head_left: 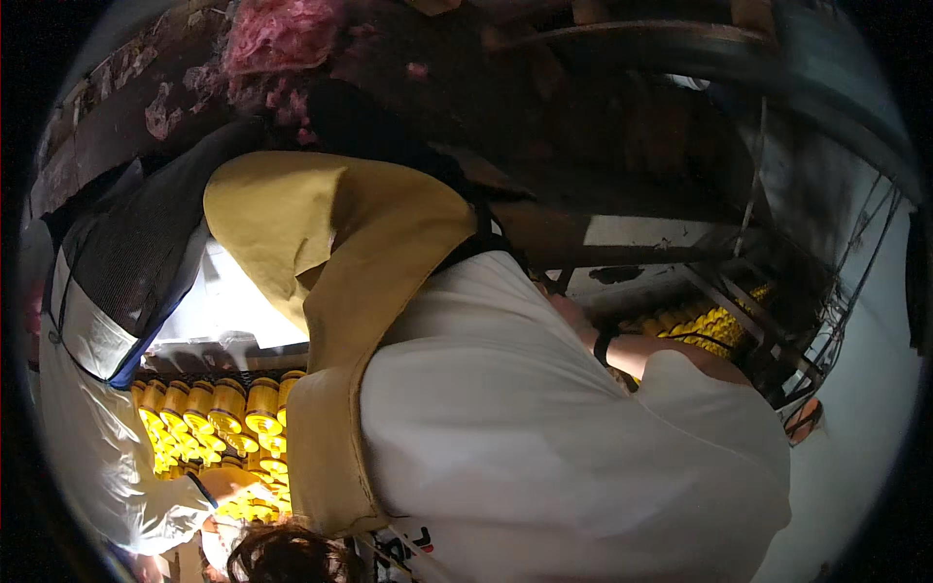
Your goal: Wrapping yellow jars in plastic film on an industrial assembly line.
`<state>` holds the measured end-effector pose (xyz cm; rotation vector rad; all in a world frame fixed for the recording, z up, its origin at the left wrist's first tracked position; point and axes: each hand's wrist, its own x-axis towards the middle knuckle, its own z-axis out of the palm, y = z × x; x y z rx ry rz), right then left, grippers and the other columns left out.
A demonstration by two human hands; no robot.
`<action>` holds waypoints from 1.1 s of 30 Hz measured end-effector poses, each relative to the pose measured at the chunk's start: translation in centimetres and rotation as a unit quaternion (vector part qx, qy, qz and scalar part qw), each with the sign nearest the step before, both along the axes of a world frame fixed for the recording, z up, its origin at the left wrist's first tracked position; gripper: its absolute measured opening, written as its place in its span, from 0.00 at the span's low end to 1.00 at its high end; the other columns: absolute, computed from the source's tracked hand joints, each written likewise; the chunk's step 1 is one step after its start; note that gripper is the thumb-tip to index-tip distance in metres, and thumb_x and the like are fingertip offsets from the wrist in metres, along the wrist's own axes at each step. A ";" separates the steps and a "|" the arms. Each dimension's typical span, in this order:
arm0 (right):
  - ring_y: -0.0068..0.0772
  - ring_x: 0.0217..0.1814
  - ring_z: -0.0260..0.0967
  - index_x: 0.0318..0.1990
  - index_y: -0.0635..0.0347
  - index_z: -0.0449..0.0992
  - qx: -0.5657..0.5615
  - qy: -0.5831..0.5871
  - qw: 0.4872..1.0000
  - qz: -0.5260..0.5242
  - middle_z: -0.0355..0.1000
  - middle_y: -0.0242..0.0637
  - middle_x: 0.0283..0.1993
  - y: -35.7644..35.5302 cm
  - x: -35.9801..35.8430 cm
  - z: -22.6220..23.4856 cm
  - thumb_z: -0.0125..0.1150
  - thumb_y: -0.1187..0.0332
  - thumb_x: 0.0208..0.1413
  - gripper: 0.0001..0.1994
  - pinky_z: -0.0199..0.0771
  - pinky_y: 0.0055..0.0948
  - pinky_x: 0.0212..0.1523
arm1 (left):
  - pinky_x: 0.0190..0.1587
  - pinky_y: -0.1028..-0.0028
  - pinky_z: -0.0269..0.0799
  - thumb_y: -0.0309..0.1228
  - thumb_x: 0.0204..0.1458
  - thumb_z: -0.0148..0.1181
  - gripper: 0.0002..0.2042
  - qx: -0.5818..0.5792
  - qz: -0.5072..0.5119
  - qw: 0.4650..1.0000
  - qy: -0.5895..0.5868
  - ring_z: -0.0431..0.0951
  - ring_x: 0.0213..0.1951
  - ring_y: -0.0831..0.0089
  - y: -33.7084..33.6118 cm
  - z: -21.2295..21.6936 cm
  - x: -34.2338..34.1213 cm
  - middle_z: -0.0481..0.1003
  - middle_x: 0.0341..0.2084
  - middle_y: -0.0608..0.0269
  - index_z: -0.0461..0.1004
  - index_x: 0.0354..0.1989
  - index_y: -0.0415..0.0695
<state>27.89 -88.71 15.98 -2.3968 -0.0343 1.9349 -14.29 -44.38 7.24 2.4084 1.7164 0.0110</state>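
Neither of my hands can be made out in the head view. A person in a white shirt (544, 418) and a tan apron (369, 233) fills the middle. On the left, another white sleeve (107, 466) leads to a hand (233, 483) with a dark wristband, over rows of yellow spool-like pieces (228, 403). Glare blurs that hand's fingers, so I cannot tell whether it holds anything. At the right a bare forearm (627, 355) with a black wristband shows by the white shirt; its hand is hidden.
More yellow pieces (709, 328) sit under a dark metal frame (748, 311) at the right. Thin cables (855, 262) hang by a pale wall (860, 389). Pink fluffy material (282, 37) lies at the top left. Dark hair (292, 556) shows at the lower edge.
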 end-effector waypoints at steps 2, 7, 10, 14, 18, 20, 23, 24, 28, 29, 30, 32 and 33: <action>0.56 0.39 0.78 0.57 0.63 0.67 0.014 -0.007 1.000 0.018 0.78 0.54 0.36 -0.6 -0.9 -1.4 0.54 0.58 0.61 0.21 0.78 0.50 0.38 | 0.34 0.64 0.73 0.38 0.53 0.68 0.14 -0.003 -0.005 1.000 0.001 0.76 0.30 0.60 0.2 0.2 0.3 0.75 0.28 0.56 0.75 0.38 0.40; 0.56 0.38 0.77 0.51 0.61 0.67 0.022 -0.089 0.995 0.048 0.78 0.51 0.35 -3.3 -1.5 -2.7 0.58 0.60 0.59 0.18 0.77 0.49 0.38 | 0.34 0.63 0.73 0.38 0.53 0.67 0.14 -0.016 -0.026 0.999 -0.016 0.76 0.31 0.59 0.2 -0.7 2.8 0.75 0.28 0.56 0.75 0.38 0.40; 0.56 0.39 0.77 0.50 0.60 0.68 0.066 -0.127 0.990 0.013 0.78 0.51 0.35 -4.7 -0.4 -1.1 0.60 0.59 0.57 0.19 0.77 0.49 0.38 | 0.35 0.63 0.73 0.38 0.53 0.67 0.14 -0.023 -0.024 0.999 -0.025 0.76 0.31 0.59 -0.6 -1.5 3.9 0.75 0.28 0.55 0.75 0.38 0.40; 0.51 0.37 0.78 0.47 0.57 0.70 0.126 -0.066 0.990 -0.010 0.77 0.48 0.33 -3.7 2.2 -4.0 0.66 0.58 0.51 0.20 0.77 0.45 0.38 | 0.35 0.63 0.73 0.38 0.54 0.67 0.14 0.046 0.050 0.998 -0.001 0.76 0.31 0.59 -2.7 3.5 -1.1 0.75 0.28 0.55 0.75 0.38 0.40; 0.39 0.37 0.76 0.44 0.57 0.69 0.080 -0.164 0.970 -0.158 0.74 0.41 0.31 -6.5 5.0 -0.1 0.67 0.62 0.52 0.17 0.74 0.38 0.38 | 0.35 0.63 0.73 0.38 0.54 0.66 0.13 0.003 0.015 0.999 -0.033 0.76 0.31 0.58 -2.9 -0.3 2.8 0.75 0.28 0.55 0.75 0.38 0.40; 0.25 0.30 0.70 0.41 0.57 0.68 0.180 -0.295 0.920 -0.185 0.72 0.30 0.29 -8.8 5.1 -2.2 0.64 0.70 0.54 0.11 0.72 0.30 0.33 | 0.35 0.63 0.73 0.38 0.54 0.66 0.13 -0.009 0.005 0.999 -0.036 0.76 0.31 0.58 -3.2 -1.0 3.4 0.75 0.28 0.55 0.75 0.38 0.40; 0.30 0.34 0.71 0.46 0.56 0.69 0.064 -0.261 0.922 -0.278 0.74 0.35 0.34 -10.9 7.5 -2.2 0.66 0.60 0.55 0.17 0.73 0.34 0.37 | 0.36 0.62 0.73 0.37 0.54 0.66 0.13 -0.034 -0.016 0.999 -0.033 0.76 0.31 0.58 -3.4 -1.6 3.4 0.75 0.28 0.55 0.75 0.38 0.40; 0.27 0.31 0.71 0.46 0.56 0.69 0.059 -0.223 0.925 -0.303 0.73 0.34 0.31 -10.0 8.9 -0.8 0.67 0.61 0.55 0.17 0.72 0.30 0.34 | 0.36 0.62 0.73 0.37 0.54 0.66 0.13 -0.037 -0.019 0.999 -0.030 0.76 0.31 0.58 -3.6 -1.9 3.2 0.75 0.28 0.55 0.75 0.38 0.40; 0.27 0.37 0.77 0.50 0.57 0.70 0.055 -0.291 0.927 -0.231 0.78 0.35 0.35 -14.3 8.7 -1.0 0.70 0.62 0.53 0.20 0.77 0.32 0.37 | 0.36 0.62 0.73 0.37 0.55 0.65 0.13 -0.060 -0.039 0.997 -0.032 0.76 0.31 0.57 -3.6 -3.1 3.8 0.75 0.28 0.55 0.75 0.38 0.40; 0.28 0.39 0.78 0.51 0.57 0.69 -0.007 -0.264 0.934 -0.240 0.78 0.37 0.38 -14.6 8.6 -1.4 0.71 0.63 0.53 0.21 0.78 0.33 0.38 | 0.36 0.62 0.73 0.37 0.55 0.65 0.13 -0.059 -0.040 0.997 -0.028 0.76 0.31 0.57 -3.7 -2.9 3.6 0.75 0.28 0.55 0.75 0.38 0.40; 0.29 0.41 0.79 0.52 0.58 0.69 -0.070 -0.237 0.936 -0.249 0.79 0.39 0.41 -15.0 8.4 -1.4 0.71 0.63 0.52 0.22 0.79 0.33 0.38 | 0.36 0.62 0.73 0.37 0.55 0.65 0.13 -0.060 -0.042 0.997 -0.026 0.76 0.31 0.57 -3.9 -2.7 3.6 0.75 0.28 0.55 0.75 0.37 0.40; 0.31 0.42 0.78 0.51 0.58 0.69 -0.014 -0.377 0.919 -0.113 0.78 0.42 0.44 -19.4 6.0 -2.8 0.70 0.63 0.52 0.22 0.79 0.34 0.36 | 0.36 0.62 0.73 0.37 0.55 0.65 0.13 -0.075 -0.052 0.995 -0.039 0.76 0.31 0.57 -4.2 -4.4 4.9 0.75 0.28 0.55 0.75 0.37 0.40; 0.33 0.44 0.78 0.52 0.58 0.69 -0.060 -0.288 0.926 -0.237 0.78 0.43 0.45 -20.5 5.8 -3.9 0.70 0.62 0.53 0.22 0.79 0.35 0.38 | 0.36 0.62 0.73 0.37 0.55 0.65 0.13 -0.073 -0.053 0.995 -0.036 0.76 0.31 0.57 -4.3 -4.4 4.8 0.75 0.28 0.55 0.75 0.37 0.40</action>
